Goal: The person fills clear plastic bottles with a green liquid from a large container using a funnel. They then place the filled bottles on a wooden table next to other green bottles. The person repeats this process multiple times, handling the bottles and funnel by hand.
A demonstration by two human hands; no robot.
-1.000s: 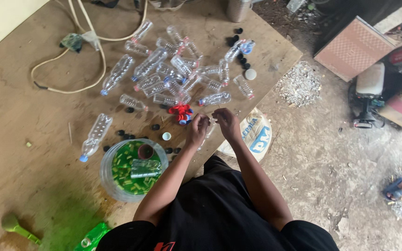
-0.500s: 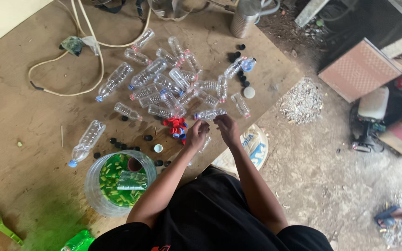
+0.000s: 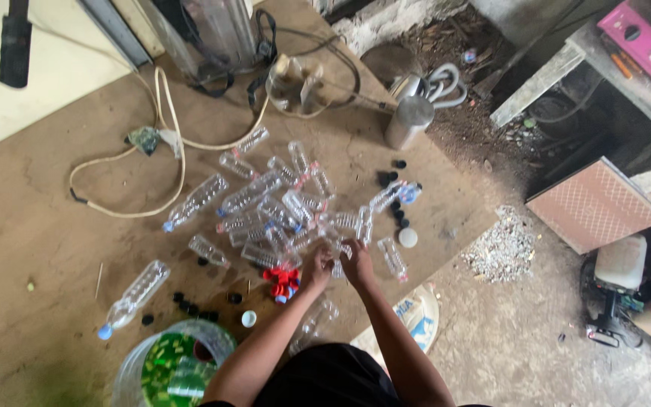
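Head camera view, looking down from above at a person's two bare forearms reaching forward over a brown board floor. The left hand and the right hand meet side by side, fingers curled together around a small clear plastic bottle at the near edge of a heap of clear plastic bottles. Both hands appear pinched on that bottle, though the exact fingertip hold is too small to make out. Just left of the left hand lies a little cluster of red and blue bottle caps. Loose black caps dot the floor further left, near a single clear bottle with a blue cap. A round clear tub holding green plastic pieces sits at the lower left, close to the person's left elbow. A white cable loops across the board beyond the heap.

As a judgement, working this bottle well means steadying its body with one hand while the other grips the neck end firmly, keeping it low over the board so small parts drop near the cap cluster.
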